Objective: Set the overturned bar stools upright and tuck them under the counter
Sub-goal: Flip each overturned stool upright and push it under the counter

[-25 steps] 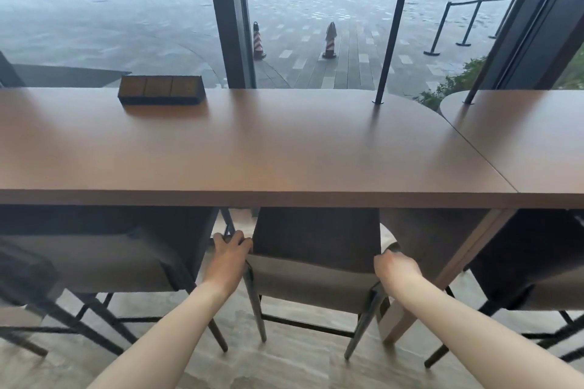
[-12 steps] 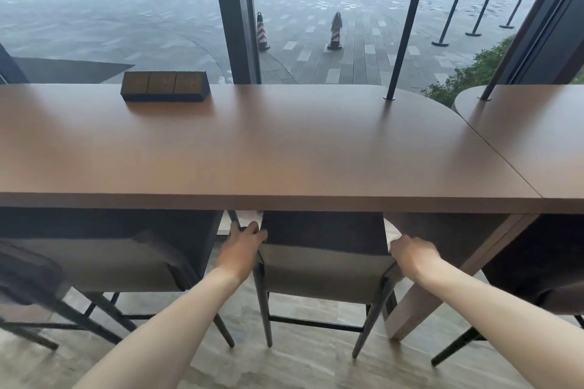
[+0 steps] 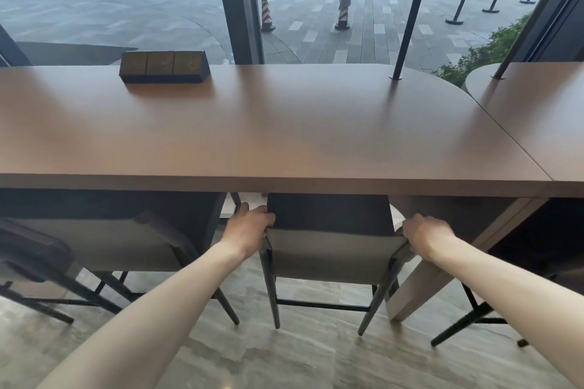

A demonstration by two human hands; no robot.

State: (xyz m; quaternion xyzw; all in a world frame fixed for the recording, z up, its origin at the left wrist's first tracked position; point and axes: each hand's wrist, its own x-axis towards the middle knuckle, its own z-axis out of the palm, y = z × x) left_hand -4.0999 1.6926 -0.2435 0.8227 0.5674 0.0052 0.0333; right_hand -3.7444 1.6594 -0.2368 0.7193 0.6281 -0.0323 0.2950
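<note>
Under the counter (image 3: 284,136), upright bar stool (image 3: 331,249), left hand (image 3: 248,230) and right hand (image 3: 426,235) gripping its backrest corners, no readable writing

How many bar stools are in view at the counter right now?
3, maybe more. The middle stool is upright, gripped by the left hand and right hand. The left stool and the right stool sit partly under the counter; a blurred dark shape far left may be another.

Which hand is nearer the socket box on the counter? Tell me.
Left. The left hand grips the middle stool's left edge, below and just right of the socket box. The right hand grips the stool's right edge, farther right.
</note>
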